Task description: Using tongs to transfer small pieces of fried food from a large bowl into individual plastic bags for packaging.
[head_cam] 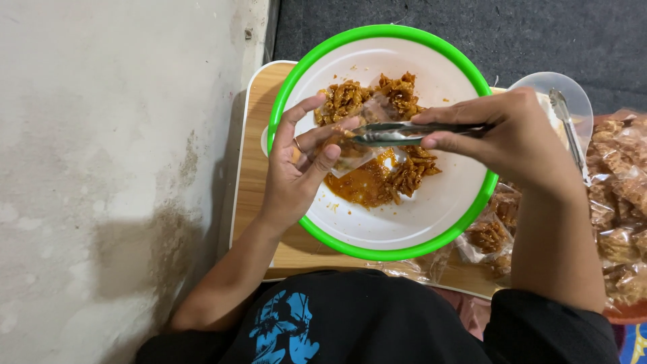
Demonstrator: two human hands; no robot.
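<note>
Metal tongs (pixel 404 133), gripped in the right hand (pixel 512 135), meet a small clear plastic bag (pixel 357 152) pinched by the left hand (pixel 296 168) over a green-rimmed white bowl (pixel 404 222) on a pale wooden bench (pixel 253 168) beside a stained wall (pixel 101 168).

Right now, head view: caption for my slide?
Left hand holds clear bag; right hand feeds it with tongs.

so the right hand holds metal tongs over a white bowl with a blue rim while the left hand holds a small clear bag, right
Not quite: the rim is green, not blue, as the head view shows. The right hand holds metal tongs over a white bowl with a green rim, while the left hand holds a small clear bag.
</note>
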